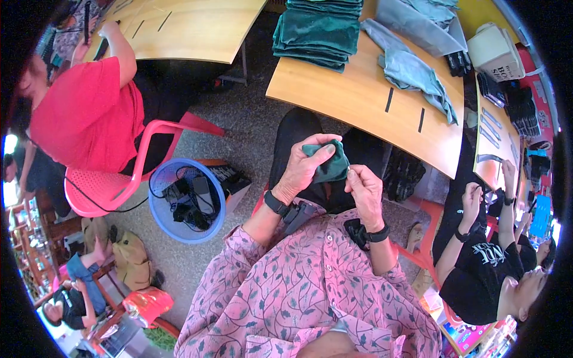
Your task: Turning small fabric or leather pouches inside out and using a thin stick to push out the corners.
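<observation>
Above my lap, my left hand (298,170) is closed on a small dark green velvet cloth piece (332,166), its thumb lying over the top and the fingers behind. My right hand (365,190) pinches at the right edge of that piece, fingertips pressed together. Whatever sits between those fingertips is too small to make out. On the wooden table (328,89) ahead stands a stack of folded green velvet pieces (315,36). To its right lies a crumpled pale grey-green cloth (412,71).
A blue plastic basket (223,203) with black cables and adapters stands on the floor at my left. Beside it, a person in red (89,113) sits on a pink chair (95,188). At the right, a person in black (477,268) sits close. A grey bin (412,30) holds cloth.
</observation>
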